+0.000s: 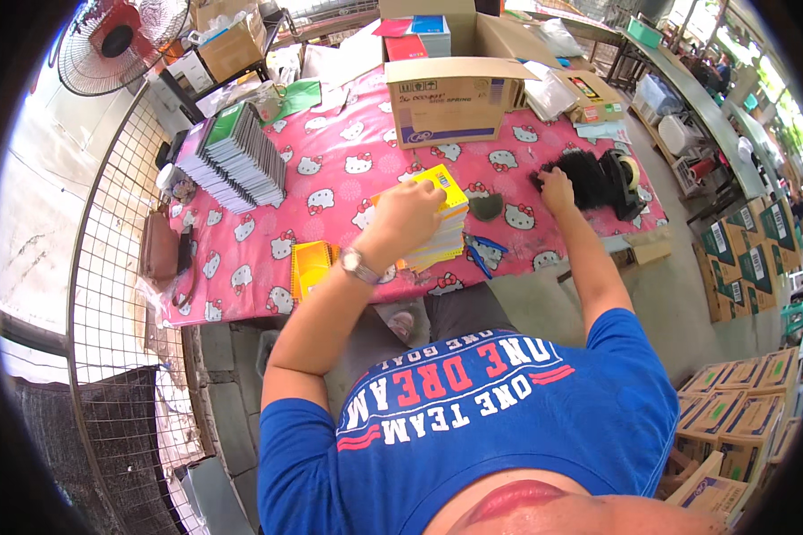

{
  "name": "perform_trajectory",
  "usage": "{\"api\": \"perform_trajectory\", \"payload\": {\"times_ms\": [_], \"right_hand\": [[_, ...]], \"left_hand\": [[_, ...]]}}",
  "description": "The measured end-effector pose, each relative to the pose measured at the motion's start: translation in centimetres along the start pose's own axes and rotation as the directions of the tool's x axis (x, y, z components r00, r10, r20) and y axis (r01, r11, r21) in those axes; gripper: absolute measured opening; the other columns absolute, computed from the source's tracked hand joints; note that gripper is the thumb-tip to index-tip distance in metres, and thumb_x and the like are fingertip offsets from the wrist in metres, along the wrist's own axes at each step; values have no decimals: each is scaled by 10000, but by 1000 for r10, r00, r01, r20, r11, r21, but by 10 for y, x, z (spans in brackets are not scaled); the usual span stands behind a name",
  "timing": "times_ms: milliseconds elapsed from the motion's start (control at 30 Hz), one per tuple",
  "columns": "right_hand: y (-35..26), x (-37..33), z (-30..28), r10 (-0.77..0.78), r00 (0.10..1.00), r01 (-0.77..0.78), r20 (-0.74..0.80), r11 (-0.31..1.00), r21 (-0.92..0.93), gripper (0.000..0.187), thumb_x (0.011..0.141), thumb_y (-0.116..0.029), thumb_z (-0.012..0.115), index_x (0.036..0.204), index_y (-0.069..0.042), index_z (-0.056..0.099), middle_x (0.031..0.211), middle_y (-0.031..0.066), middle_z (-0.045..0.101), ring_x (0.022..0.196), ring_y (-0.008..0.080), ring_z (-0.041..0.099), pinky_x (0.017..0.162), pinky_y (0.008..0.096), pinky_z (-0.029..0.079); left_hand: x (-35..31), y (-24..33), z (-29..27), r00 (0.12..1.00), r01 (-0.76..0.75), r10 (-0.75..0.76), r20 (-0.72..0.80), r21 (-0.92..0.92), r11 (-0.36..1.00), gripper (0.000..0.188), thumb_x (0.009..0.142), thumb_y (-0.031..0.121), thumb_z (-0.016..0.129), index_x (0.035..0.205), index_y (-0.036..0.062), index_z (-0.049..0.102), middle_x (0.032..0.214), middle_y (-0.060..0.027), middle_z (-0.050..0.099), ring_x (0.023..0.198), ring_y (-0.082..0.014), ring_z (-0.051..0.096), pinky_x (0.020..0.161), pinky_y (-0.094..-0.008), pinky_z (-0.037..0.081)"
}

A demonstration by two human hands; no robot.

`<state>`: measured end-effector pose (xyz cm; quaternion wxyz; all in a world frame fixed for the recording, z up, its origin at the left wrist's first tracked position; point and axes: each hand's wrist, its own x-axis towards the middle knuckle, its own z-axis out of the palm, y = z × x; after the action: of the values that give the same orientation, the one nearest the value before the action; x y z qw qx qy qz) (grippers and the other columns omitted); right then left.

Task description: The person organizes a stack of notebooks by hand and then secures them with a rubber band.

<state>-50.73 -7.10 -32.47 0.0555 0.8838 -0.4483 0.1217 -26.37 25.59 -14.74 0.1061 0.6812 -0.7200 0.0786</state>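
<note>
My left hand, with a watch on its wrist, rests curled over the left side of a stack of yellow-covered notebooks. Its fingers are bent in at the top cover; what they pinch, if anything, is hidden. A few yellow spiral notebooks lie beneath my left forearm, by the table's near edge. Further right, my right hand has its fingers closed at the left edge of a heap of thin black strands. Blue-handled pliers and a dark half-round piece lie between the hands.
A tall stack of spiral notebooks stands at the left on the pink tablecloth. Behind is an open cardboard box. A black tape dispenser borders the strands. A fan and wire mesh are at left.
</note>
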Motion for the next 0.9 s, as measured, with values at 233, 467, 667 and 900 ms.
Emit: {"api": "perform_trajectory", "payload": {"times_ms": [233, 467, 667, 900], "right_hand": [[-20, 8, -11, 79, 997, -81, 20, 994, 73, 309, 823, -90, 569, 1090, -154, 711, 1154, 205, 549, 1082, 397, 554, 869, 514, 488], [-135, -1, -104, -110, 963, 262, -246, 598, 758, 262, 864, -66, 621, 1112, -92, 703, 1035, 103, 632, 1029, 249, 594, 879, 360, 480], [-177, -31, -185, -310, 906, 341, -287, 135, 930, 216, 877, -12, 640, 1083, -50, 691, 1042, 51, 625, 984, 145, 589, 848, 260, 467], [-185, -42, -200, -315, 890, 421, -329, 290, 860, 196, 851, -10, 662, 1031, -79, 703, 951, 38, 593, 815, 107, 557, 721, 253, 477]], "left_hand": [[18, -21, -38, 985, 78, -106, -139, -191, 979, 193, 887, 154, 525, 1048, 54, 561, 944, -125, 659, 911, -326, 638, 796, -454, 494], [14, -21, -12, 940, 96, -125, -318, -105, 990, 200, 882, 203, 583, 1043, 86, 566, 955, -88, 646, 955, -265, 604, 860, -428, 411], [16, -15, -16, 946, 37, -78, -315, -134, 990, 165, 879, 231, 615, 997, 117, 597, 911, -55, 640, 928, -244, 602, 837, -413, 404], [12, -13, -13, 928, 23, -64, -368, -117, 993, 162, 883, 244, 616, 990, 123, 611, 876, -50, 633, 904, -240, 608, 828, -412, 402]]}}
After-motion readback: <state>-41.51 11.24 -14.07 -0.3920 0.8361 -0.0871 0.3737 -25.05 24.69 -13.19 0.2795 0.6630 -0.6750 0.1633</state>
